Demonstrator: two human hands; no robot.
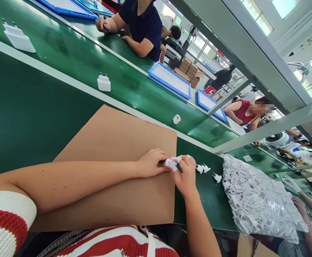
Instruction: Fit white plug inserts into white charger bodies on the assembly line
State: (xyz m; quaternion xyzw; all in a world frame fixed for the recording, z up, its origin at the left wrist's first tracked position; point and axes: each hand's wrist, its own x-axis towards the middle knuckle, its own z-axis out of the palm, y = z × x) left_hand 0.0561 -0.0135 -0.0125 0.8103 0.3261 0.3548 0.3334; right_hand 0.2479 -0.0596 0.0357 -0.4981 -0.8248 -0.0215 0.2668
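Observation:
My left hand (152, 163) and my right hand (186, 175) meet above the right edge of a brown cardboard sheet (123, 139). White coverings wrap the thumb and index finger of my right hand. Those fingers close on a small white plastic part (172, 162), mostly hidden between them. The fingers of my left hand are closed beside it, around something dark that I cannot make out. Just right of my right hand, a few white plug pieces with pins (203, 168) lie on the green table, and another plug piece (217, 177) sits farther right.
A large clear bag of white plug pieces (254, 200) stands at the right. Beyond a pale rail, a green conveyor (139, 96) carries white chargers (104, 83) and a small white block (176, 119). Blue-rimmed trays (169, 80) line its far side, where people sit. A metal frame (273, 130) crosses overhead.

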